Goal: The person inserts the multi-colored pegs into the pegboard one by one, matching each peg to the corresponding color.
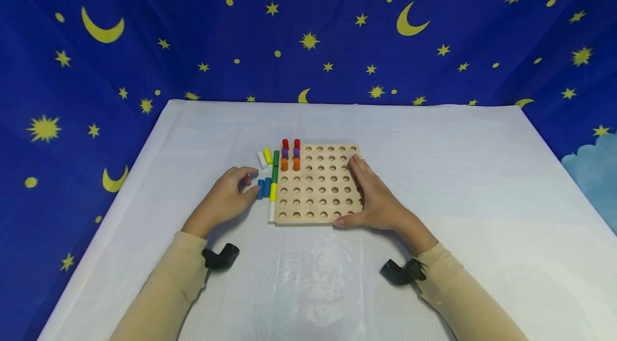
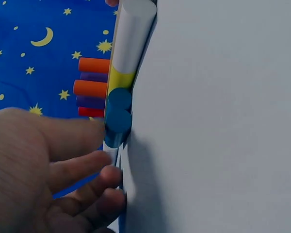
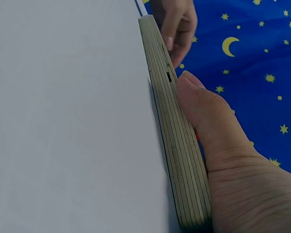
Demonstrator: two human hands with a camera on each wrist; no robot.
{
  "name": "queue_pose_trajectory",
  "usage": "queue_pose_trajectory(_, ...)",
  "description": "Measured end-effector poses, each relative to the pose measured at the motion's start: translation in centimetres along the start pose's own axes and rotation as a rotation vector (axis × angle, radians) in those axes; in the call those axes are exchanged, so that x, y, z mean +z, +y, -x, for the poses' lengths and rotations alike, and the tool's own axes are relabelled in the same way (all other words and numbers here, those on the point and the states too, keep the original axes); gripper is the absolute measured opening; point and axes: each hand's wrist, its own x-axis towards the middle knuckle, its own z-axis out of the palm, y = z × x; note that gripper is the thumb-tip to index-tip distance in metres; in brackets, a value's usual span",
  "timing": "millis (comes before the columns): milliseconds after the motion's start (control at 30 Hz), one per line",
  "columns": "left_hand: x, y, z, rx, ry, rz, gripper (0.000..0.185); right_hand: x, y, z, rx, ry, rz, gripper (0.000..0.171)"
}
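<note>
So there's a wooden pegboard [image 1: 319,184] sitting about dead centre of the head view, on a white table [image 1: 434,169] with a blue moon-and-stars backdrop [image 1: 144,36] filling the top of the frame. The board has rows of round holes, and only the upper left corner is filled: two red pegs [image 1: 291,143], two purple pegs [image 1: 291,152] and two orange pegs [image 1: 291,164], standing upright in two columns.

The right hand [image 1: 375,196] lies flat over the right part of the board, fingers straight and together, fingertips reaching toward the upper right corner and the thumb along the bottom edge. In the right wrist view you can see that thumb [image 3: 203,107] pressed against the board's layered side edge. It's just resting/pressing, not wrapped round anything.

The left hand [image 1: 226,197] is to the left of the board, fingers loosely curled, tips right at a pair of blue pegs [image 1: 264,188] lying on the table. From the left wrist view the fingers [image 2: 87,165] come close to the blue ones, but I can't tell if it actually has hold of one.

Along the board's left edge there's a line of pegs laid end to end: green pegs [image 1: 275,166], a yellow peg [image 1: 273,191], then a white peg [image 1: 271,212] at the bottom. Up and to the left of those, another white peg [image 1: 262,159] and yellow peg [image 1: 268,156] lie side by side, tilted.
</note>
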Motion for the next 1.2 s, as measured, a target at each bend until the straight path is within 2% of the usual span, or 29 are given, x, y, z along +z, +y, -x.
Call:
queue_pose_trajectory(167,0.2,-0.2,0.4,0.024,-0.053,0.016,0.046,-0.1,0.1,0.0,0.005,0.005,0.000,0.142)
queue_pose_trajectory(400,0.1,0.0,0.8,0.019,-0.111,0.029,0.048,-0.1,0.1,0.0,0.000,0.005,-0.003,0.141)
queue_pose_trajectory(667,0.2,-0.6,0.8,-0.027,-0.047,0.078,0.042,-0.1,0.1,-0.1,-0.006,0.003,-0.017,0.140)
queue_pose_trajectory(900,0.4,-1.1,0.6,-0.017,0.036,0.153,0.039,0.0,0.1,0.0,-0.009,0.003,-0.020,0.140)
queue_pose_trajectory(1067,1.1,-0.1,0.2,0.014,0.100,0.259,0.040,-0.1,0.2,0.1,-0.006,0.004,-0.011,0.141)
queue_pose_trajectory(1200,1.8,1.4,-0.2,0.032,0.115,0.329,0.043,-0.1,0.1,0.1,-0.009,0.008,-0.003,0.141)
